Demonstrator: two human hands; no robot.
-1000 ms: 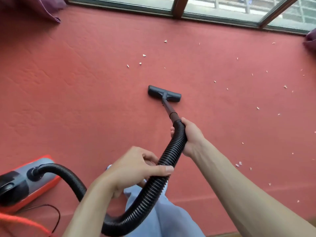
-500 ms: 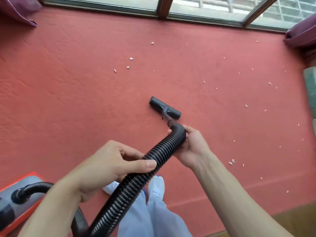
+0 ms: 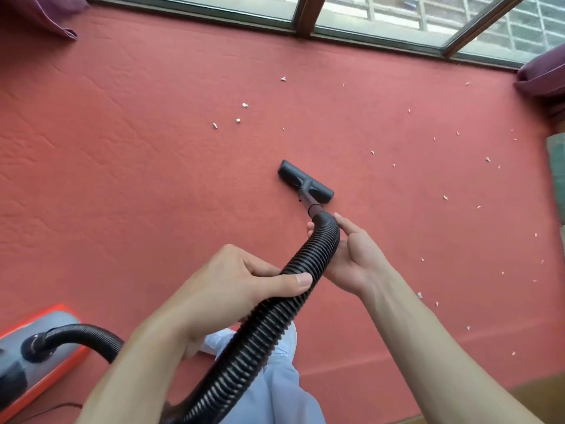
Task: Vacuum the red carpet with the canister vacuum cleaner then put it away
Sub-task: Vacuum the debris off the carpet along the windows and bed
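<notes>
I've got my left hand (image 3: 232, 289) and right hand (image 3: 351, 252) both wrapped round the black hose (image 3: 275, 316). The floor head (image 3: 305, 185) sits flat mid red carpet (image 3: 122, 163), with white scraps (image 3: 244, 105) scattered toward the window (image 3: 244, 7) and the canister (image 3: 46, 347) at lower left.

left hand (image 3: 226, 289): bare, thumbnail cut short | right hand (image 3: 351, 255): bare | forearms (image 3: 428, 347): uncovered from both wrists back to frame edge | trousers (image 3: 275, 390): pale blue, loose, creased, below and between the hands | shoes (image 3: 214, 344): white toes, just under left hand
</notes>
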